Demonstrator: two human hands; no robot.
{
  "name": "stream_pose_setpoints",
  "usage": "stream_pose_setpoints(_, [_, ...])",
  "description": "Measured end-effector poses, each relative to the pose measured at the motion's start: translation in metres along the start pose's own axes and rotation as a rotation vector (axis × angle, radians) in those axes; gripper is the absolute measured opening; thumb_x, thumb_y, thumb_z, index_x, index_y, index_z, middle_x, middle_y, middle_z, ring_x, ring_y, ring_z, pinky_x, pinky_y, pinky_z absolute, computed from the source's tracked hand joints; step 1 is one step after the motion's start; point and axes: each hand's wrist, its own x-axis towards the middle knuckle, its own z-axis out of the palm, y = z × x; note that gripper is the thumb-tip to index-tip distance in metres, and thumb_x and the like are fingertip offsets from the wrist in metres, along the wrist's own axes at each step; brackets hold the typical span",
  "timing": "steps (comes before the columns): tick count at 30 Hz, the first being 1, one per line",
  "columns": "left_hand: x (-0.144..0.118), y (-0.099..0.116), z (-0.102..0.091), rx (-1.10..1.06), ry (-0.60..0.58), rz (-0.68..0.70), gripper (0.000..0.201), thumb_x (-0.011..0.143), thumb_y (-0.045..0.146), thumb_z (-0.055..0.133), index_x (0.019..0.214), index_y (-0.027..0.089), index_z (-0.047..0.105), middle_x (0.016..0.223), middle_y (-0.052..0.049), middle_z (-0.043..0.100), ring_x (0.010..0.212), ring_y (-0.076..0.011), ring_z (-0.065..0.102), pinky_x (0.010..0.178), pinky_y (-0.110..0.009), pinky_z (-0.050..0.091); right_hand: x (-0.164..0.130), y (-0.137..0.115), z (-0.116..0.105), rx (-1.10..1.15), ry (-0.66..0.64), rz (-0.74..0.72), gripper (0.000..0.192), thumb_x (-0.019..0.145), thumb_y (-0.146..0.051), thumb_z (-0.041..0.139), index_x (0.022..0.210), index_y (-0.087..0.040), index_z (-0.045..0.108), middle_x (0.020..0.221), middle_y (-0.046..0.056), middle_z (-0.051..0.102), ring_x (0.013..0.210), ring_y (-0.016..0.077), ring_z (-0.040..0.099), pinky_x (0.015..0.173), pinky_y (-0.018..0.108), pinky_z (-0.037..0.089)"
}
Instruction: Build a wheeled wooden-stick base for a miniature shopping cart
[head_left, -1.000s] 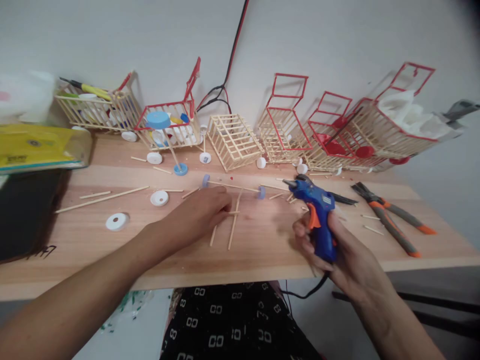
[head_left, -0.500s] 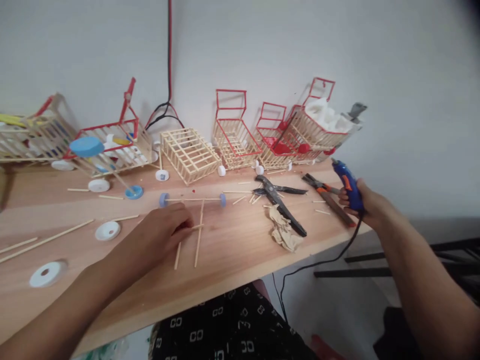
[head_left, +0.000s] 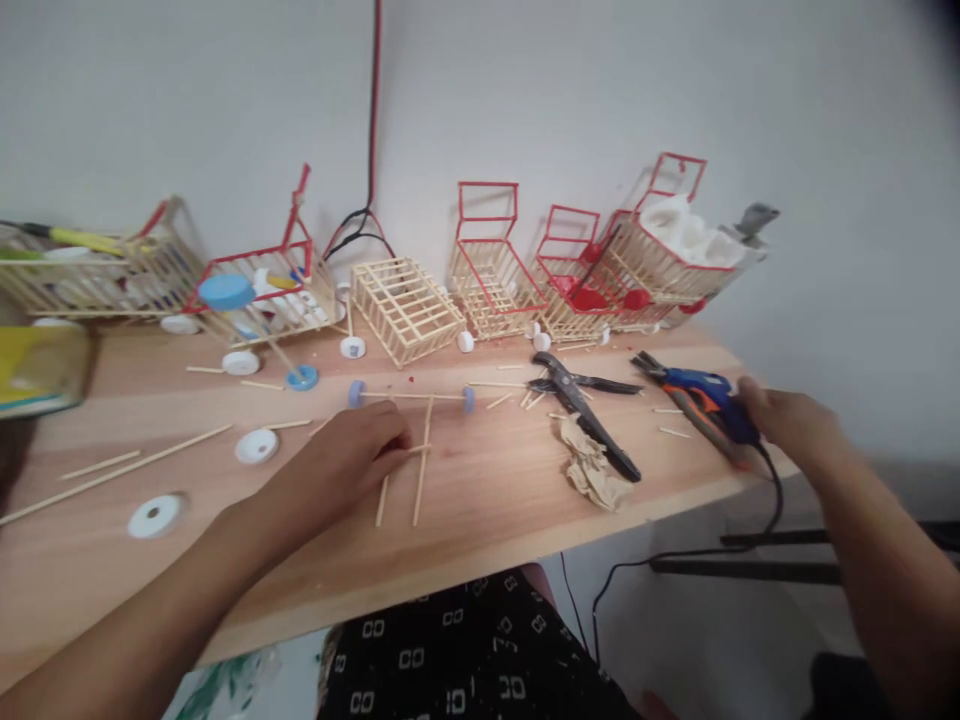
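Note:
My left hand (head_left: 367,447) is closed in a pinch on a short wooden stick (head_left: 420,449), which lies across a longer stick (head_left: 421,485). A second upright stick (head_left: 383,500) runs partly under the fingers. Above them is an axle (head_left: 412,396) with a blue cap wheel at each end. My right hand (head_left: 787,425), at the table's right edge, grips the rear of a blue glue gun (head_left: 705,386) with an orange trigger. The glue gun rests on or just over the pliers (head_left: 649,366), its nose pointing left.
Stick-built carts (head_left: 495,275) line the wall, with a bare stick basket (head_left: 409,310) among them. Black cutters (head_left: 577,400) and crumpled brown paper (head_left: 589,465) lie between my hands. White caps (head_left: 155,516) and loose sticks are at left. A cable (head_left: 675,556) hangs off the edge.
My right hand has lowered the glue gun from raised to nearly flat over the pliers. The left hand keeps its pinch on the stick. The view has swung slightly left.

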Motion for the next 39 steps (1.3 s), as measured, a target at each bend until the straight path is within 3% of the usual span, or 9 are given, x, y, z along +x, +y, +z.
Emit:
stream_pose_setpoints(3, [-0.001, 0.000, 0.000, -0.005, 0.012, -0.008, 0.012, 0.084, 0.016, 0.056, 0.072, 0.016, 0.056, 0.075, -0.001, 0.058, 0.070, -0.0144, 0.051, 0.065, -0.026, 0.035, -0.014, -0.031, -0.016, -0.179, 0.129, 0.116, 0.030, 0.087, -0.028, 0.048, 0.073, -0.012, 0.070, 0.054, 0.011, 0.059, 0.043, 0.0142, 0.040, 0.052, 0.035, 0.031])
stream_pose_setpoints(5, [-0.002, 0.001, 0.000, -0.013, 0.021, 0.001, 0.011, 0.084, 0.015, 0.056, 0.073, 0.016, 0.056, 0.077, -0.001, 0.058, 0.071, -0.0140, 0.051, 0.065, -0.026, 0.035, -0.035, -0.068, -0.021, -0.084, 0.250, -0.052, 0.025, 0.089, -0.030, 0.050, 0.088, -0.014, 0.070, 0.071, 0.012, 0.066, 0.054, 0.0159, 0.051, 0.058, 0.035, 0.037])
stream_pose_setpoints(7, [-0.002, 0.001, 0.000, -0.011, 0.024, 0.005, 0.011, 0.085, 0.014, 0.056, 0.074, 0.015, 0.057, 0.078, -0.001, 0.058, 0.072, -0.0140, 0.051, 0.066, -0.026, 0.036, -0.064, -0.115, -0.018, 0.143, 0.225, -0.396, 0.019, 0.089, -0.030, 0.053, 0.095, -0.017, 0.067, 0.085, 0.011, 0.068, 0.067, 0.0166, 0.058, 0.062, 0.031, 0.042])
stream_pose_setpoints(9, [-0.002, 0.001, -0.001, -0.006, 0.023, 0.007, 0.011, 0.085, 0.014, 0.056, 0.074, 0.015, 0.057, 0.078, -0.001, 0.058, 0.071, -0.0139, 0.051, 0.066, -0.026, 0.036, -0.095, -0.164, -0.006, 0.352, 0.122, -0.786, 0.015, 0.090, -0.023, 0.054, 0.100, -0.021, 0.064, 0.089, 0.007, 0.067, 0.080, 0.0178, 0.060, 0.069, 0.029, 0.045])
stream_pose_setpoints(11, [-0.002, 0.001, 0.000, -0.008, 0.020, 0.014, 0.011, 0.085, 0.014, 0.057, 0.074, 0.015, 0.057, 0.078, -0.001, 0.058, 0.072, -0.0139, 0.051, 0.066, -0.026, 0.036, -0.123, -0.208, 0.009, 0.449, -0.115, -1.051, 0.022, 0.091, -0.017, 0.049, 0.109, -0.024, 0.061, 0.095, 0.005, 0.064, 0.088, 0.0171, 0.058, 0.072, 0.028, 0.045])
stream_pose_setpoints(15, [-0.004, 0.001, 0.001, -0.017, 0.026, 0.026, 0.010, 0.084, 0.012, 0.055, 0.074, 0.014, 0.057, 0.078, -0.001, 0.058, 0.074, -0.0145, 0.052, 0.068, -0.026, 0.036, -0.151, -0.259, 0.028, 0.292, -0.401, -1.252, 0.027, 0.092, -0.014, 0.049, 0.115, -0.026, 0.057, 0.091, 0.002, 0.060, 0.085, 0.0178, 0.051, 0.075, 0.031, 0.040])
stream_pose_setpoints(22, [-0.005, -0.001, 0.001, -0.030, 0.042, 0.041, 0.011, 0.085, 0.012, 0.055, 0.075, 0.015, 0.057, 0.077, 0.000, 0.058, 0.073, -0.0140, 0.051, 0.068, -0.026, 0.035, -0.141, -0.273, 0.029, 0.102, -0.422, -1.344, 0.017, 0.087, -0.011, 0.055, 0.102, -0.019, 0.056, 0.094, 0.004, 0.057, 0.084, 0.0197, 0.047, 0.073, 0.034, 0.033])
stream_pose_setpoints(29, [-0.004, 0.001, -0.002, -0.026, 0.015, 0.022, 0.011, 0.084, 0.010, 0.054, 0.076, 0.015, 0.058, 0.077, 0.000, 0.058, 0.073, -0.0138, 0.051, 0.068, -0.026, 0.035, -0.137, -0.272, 0.032, 0.126, -0.401, -1.386, 0.008, 0.091, -0.016, 0.052, 0.097, -0.019, 0.056, 0.093, 0.004, 0.057, 0.082, 0.0183, 0.046, 0.071, 0.033, 0.031])
stream_pose_setpoints(39, [-0.004, 0.000, 0.000, -0.021, 0.007, 0.022, 0.012, 0.085, 0.011, 0.051, 0.076, 0.016, 0.058, 0.078, -0.001, 0.060, 0.075, -0.0151, 0.052, 0.068, -0.027, 0.037, -0.131, -0.269, 0.037, 0.202, -0.325, -1.444, 0.016, 0.095, -0.015, 0.045, 0.099, -0.017, 0.060, 0.091, 0.005, 0.060, 0.081, 0.0175, 0.046, 0.072, 0.032, 0.031])
